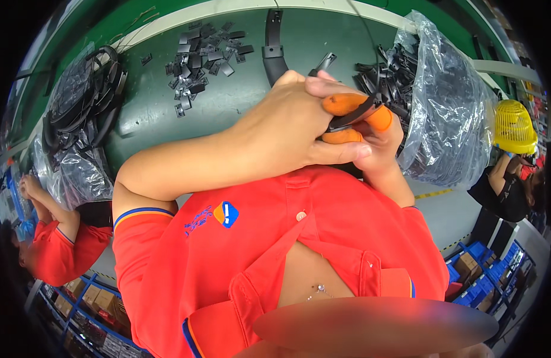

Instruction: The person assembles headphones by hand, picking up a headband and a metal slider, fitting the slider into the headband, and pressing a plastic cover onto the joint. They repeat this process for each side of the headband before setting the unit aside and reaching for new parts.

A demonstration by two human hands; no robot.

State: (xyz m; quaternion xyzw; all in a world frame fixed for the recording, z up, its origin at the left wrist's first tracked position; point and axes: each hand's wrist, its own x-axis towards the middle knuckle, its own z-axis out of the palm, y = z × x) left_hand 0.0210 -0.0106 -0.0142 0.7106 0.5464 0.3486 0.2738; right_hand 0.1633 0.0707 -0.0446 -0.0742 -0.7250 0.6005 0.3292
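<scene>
My left hand reaches across from the left and meets my right hand in front of my chest. Both are closed around a black curved strip, most of which is hidden by the fingers. Orange finger covers sit on several fingers; which hand wears each is hard to tell. Just beyond the hands, a small dark shiny piece lies on the green table. Farther back is a long black curved band with a wider sleeve partway along it.
Many small black pieces lie scattered at the back left. Clear plastic bags hold black bands at left and black parts at right. A yellow fan guard is far right. Another person works at left, one at right.
</scene>
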